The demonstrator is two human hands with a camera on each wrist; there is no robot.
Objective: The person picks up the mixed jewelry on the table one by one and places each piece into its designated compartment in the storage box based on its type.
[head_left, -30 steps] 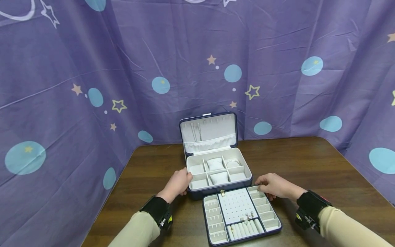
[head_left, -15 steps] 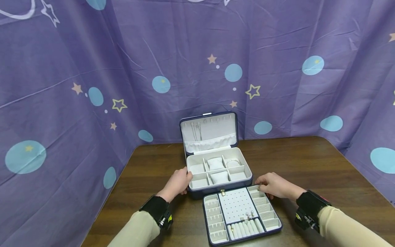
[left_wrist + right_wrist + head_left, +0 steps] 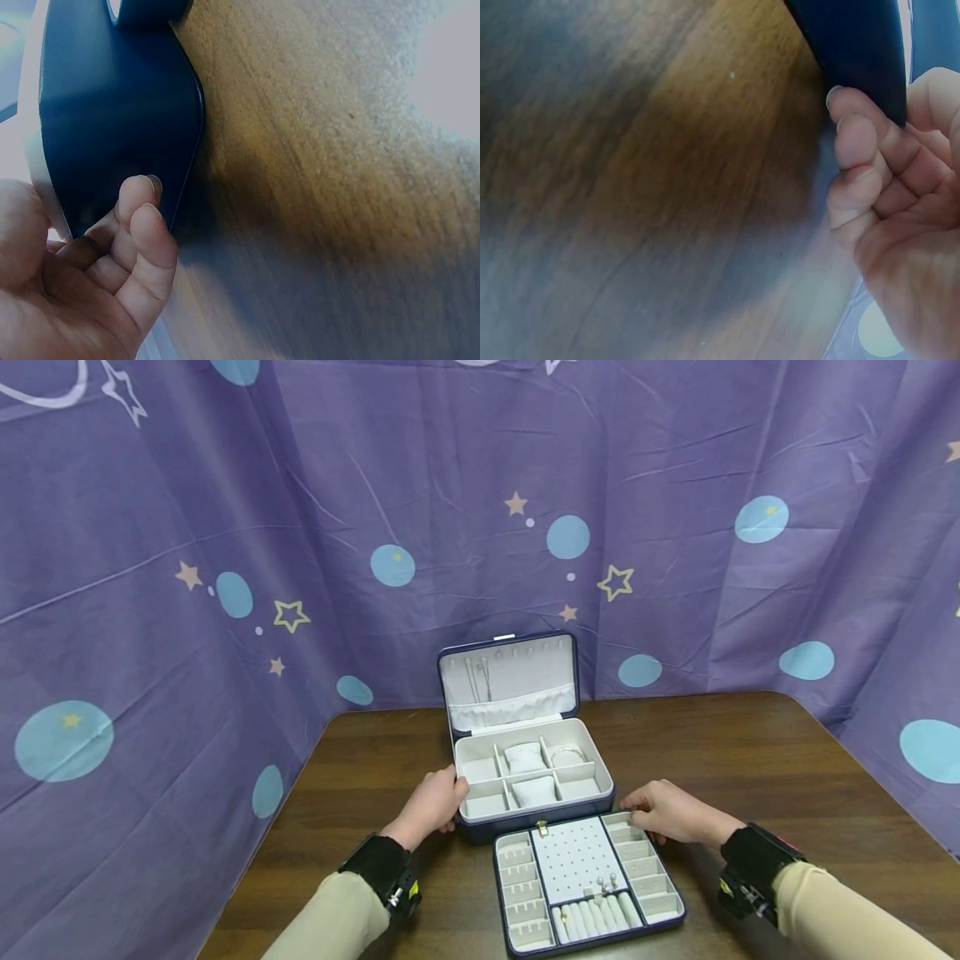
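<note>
A navy jewelry box [image 3: 510, 822] with a white lining stands on the table, its lid [image 3: 517, 668] raised. My left hand [image 3: 429, 806] grips its left wall; the thumb is over the rim, and in the left wrist view the fingers [image 3: 154, 232] curl against the outer side. In front lies a navy-edged jewelry tray [image 3: 581, 860] with a perforated panel, small compartments and ring rolls [image 3: 596, 917]. My right hand [image 3: 667, 810] pinches the tray's far right corner, fingers [image 3: 855, 142] outside in the right wrist view. Two earrings [image 3: 606, 883] sit on the panel.
Two white cushions [image 3: 525, 758] and a bracelet [image 3: 567, 757] lie in the box's compartments. Thin necklaces [image 3: 477, 679] hang inside the lid. The brown wooden table [image 3: 712, 743] meets a purple patterned curtain [image 3: 480, 527] behind and at both sides.
</note>
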